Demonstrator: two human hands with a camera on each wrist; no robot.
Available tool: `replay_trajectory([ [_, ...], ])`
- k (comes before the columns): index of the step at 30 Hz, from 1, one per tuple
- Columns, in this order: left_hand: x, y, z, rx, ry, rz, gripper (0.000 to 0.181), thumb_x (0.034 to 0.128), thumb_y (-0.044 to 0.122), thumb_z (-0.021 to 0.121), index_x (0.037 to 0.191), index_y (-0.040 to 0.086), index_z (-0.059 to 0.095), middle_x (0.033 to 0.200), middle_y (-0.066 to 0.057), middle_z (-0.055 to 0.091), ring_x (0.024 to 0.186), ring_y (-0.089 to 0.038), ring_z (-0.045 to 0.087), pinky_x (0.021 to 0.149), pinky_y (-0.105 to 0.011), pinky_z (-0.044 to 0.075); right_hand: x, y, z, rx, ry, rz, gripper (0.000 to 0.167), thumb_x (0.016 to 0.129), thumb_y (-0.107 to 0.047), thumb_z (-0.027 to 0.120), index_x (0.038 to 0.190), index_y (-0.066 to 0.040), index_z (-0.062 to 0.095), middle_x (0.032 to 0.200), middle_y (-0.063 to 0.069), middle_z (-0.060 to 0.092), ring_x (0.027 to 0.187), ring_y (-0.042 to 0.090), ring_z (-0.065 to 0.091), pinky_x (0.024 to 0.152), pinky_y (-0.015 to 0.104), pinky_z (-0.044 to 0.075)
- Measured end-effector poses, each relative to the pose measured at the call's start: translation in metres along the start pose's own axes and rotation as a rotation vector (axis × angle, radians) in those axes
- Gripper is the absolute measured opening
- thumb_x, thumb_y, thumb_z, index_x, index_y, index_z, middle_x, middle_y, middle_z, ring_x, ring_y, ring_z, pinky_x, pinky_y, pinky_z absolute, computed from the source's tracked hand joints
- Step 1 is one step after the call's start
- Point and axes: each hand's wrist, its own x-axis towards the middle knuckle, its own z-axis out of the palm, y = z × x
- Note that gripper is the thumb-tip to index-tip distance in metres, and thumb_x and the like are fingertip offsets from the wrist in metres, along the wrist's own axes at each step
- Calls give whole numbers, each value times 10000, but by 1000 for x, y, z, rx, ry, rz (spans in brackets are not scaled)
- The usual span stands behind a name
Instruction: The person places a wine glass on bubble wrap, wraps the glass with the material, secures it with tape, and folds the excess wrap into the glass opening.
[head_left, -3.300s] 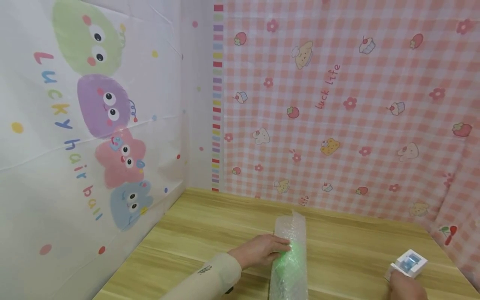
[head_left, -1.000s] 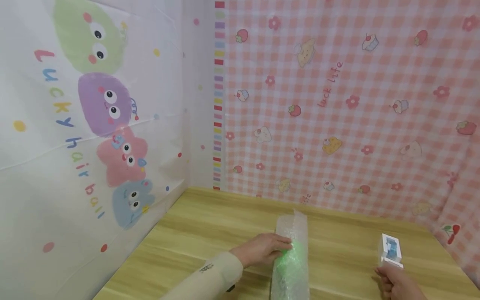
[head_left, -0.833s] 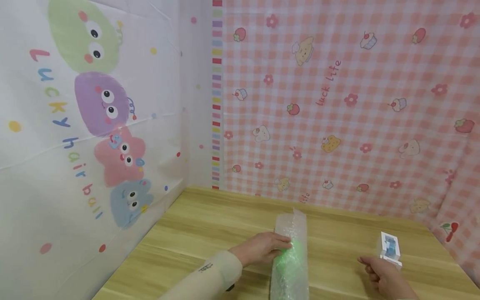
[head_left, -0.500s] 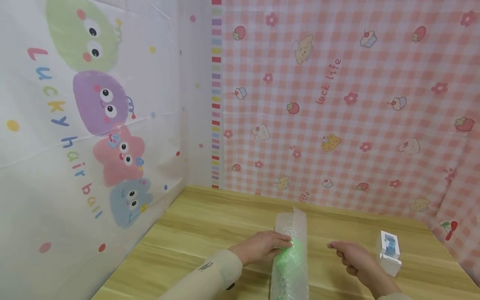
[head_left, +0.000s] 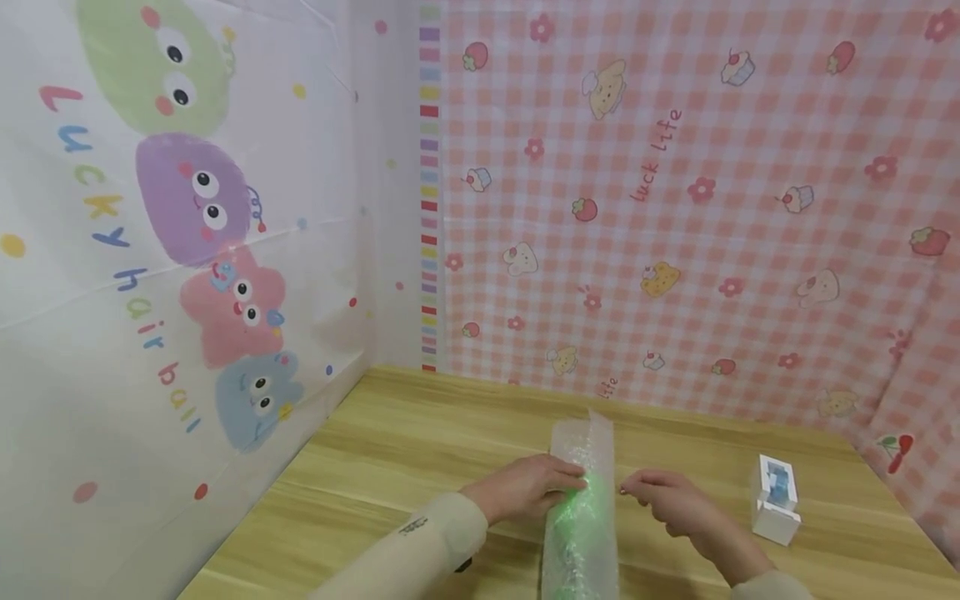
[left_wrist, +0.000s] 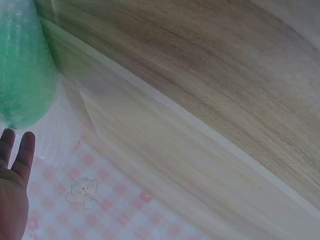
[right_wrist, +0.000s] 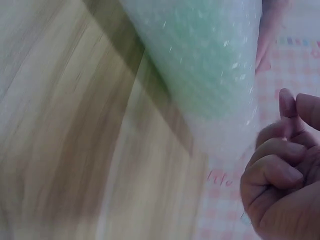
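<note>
A long bubble-wrap bundle (head_left: pixel 581 533) with something green inside lies on the table, its far end flat and loose. My left hand (head_left: pixel 525 490) rests on the bundle's left side; two of its fingers (left_wrist: pixel 24 155) look nearly straight in the left wrist view. Just right of the bundle, apart from it, is my right hand (head_left: pixel 675 504). Its thumb and index finger pinch a tiny shiny piece, too small to identify, while the other fingers (right_wrist: pixel 272 167) are curled. A white box (head_left: pixel 777 523) with a clear blue roll-like part (head_left: pixel 780 482) stands further right.
The wood-grain table (head_left: pixel 420 433) runs back to a pink checked cloth (head_left: pixel 750 250) with printed figures. A white printed sheet (head_left: pixel 315 167) hangs along the left side.
My right hand has left the white box and moved leftward to beside the bundle. The box was turned and set upright earlier. My left hand stays on the bundle.
</note>
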Motion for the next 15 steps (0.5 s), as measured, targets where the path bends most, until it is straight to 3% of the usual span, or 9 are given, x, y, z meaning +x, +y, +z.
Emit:
replay_trajectory([
  [3, 1, 1, -1, 5, -12, -4, 384, 995, 139, 606, 1378, 170, 603, 1445, 28, 524, 1313, -108, 478, 1104, -238, 346, -1, -9, 6, -65, -2, -12, 285, 997, -309, 574, 1046, -56, 695, 1001, 81, 565, 728, 196, 404, 555, 286, 318],
  [8, 2, 4, -2, 2, -43, -31, 390, 1002, 141, 592, 1390, 188, 594, 1471, 30, 496, 1341, -127, 449, 1146, -316, 308, -1, -23, 14, -167, -15, -31, 216, 983, -246, 580, 976, -74, 711, 966, 57, 585, 769, 223, 436, 577, 310, 335],
  [11, 3, 5, -3, 2, -52, -34, 390, 1000, 137, 596, 1387, 188, 598, 1475, 26, 492, 1347, -134, 443, 1152, -333, 302, 0, -29, 17, -204, -37, -19, 220, 982, -235, 576, 971, -61, 710, 1069, 69, 610, 807, 253, 457, 653, 402, 444],
  [12, 3, 5, -3, 4, -55, -33, 391, 999, 134, 597, 1386, 188, 598, 1474, 26, 492, 1349, -134, 441, 1152, -333, 301, 0, -30, 19, -213, -46, -14, 219, 979, -235, 579, 964, -58, 708, 1042, 62, 610, 799, 246, 457, 680, 444, 461],
  [15, 5, 5, -3, 13, -61, -30, 390, 999, 131, 598, 1385, 188, 601, 1471, 29, 496, 1349, -132, 440, 1153, -334, 299, 1, -33, 23, -232, -90, 2, 220, 978, -242, 579, 933, -69, 707, 775, -19, 525, 648, 172, 397, 637, 400, 453],
])
